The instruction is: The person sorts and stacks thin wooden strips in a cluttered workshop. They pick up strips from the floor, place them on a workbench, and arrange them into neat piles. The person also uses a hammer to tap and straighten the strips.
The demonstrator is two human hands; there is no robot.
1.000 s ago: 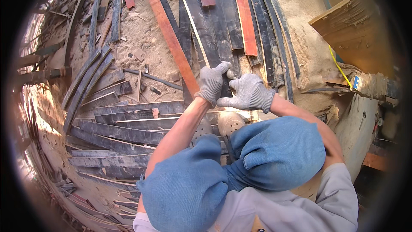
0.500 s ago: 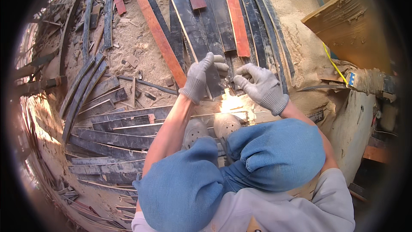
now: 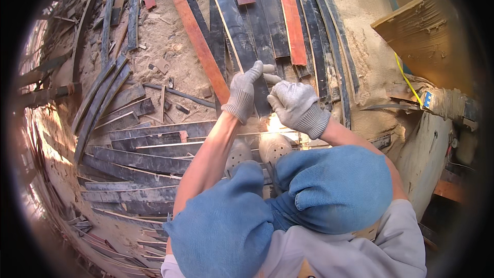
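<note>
A squatting worker in blue trousers and perforated clogs (image 3: 272, 149) grips the near end of a long dark wooden strip (image 3: 237, 25) that runs away across the sawdust-covered ground (image 3: 175, 72) toward the top of the view. The left hand (image 3: 244, 90), in a grey knit glove, is closed around the strip's edge with the thumb raised along it. The right hand (image 3: 294, 104), gloved the same way, is curled on the strip's end just beside the left, its fingertips touching the left thumb; from this angle it is hard to tell whether it pinches the strip or only steadies it.

To handle such a piece well, the judgement here is that both hands should stay close on the end, keep the strip flat and in line with its neighbours, and lift evenly so the thin length does not twist or snag.

An orange-painted strip (image 3: 198, 36) lies just left of the held one, with a red-brown strip (image 3: 289, 15) further right among more dark laths. A fan of dark curved strips (image 3: 139, 159) spreads to the worker's left. A plywood slab (image 3: 427, 36) and a yellow cord (image 3: 406, 80) sit at the right.
</note>
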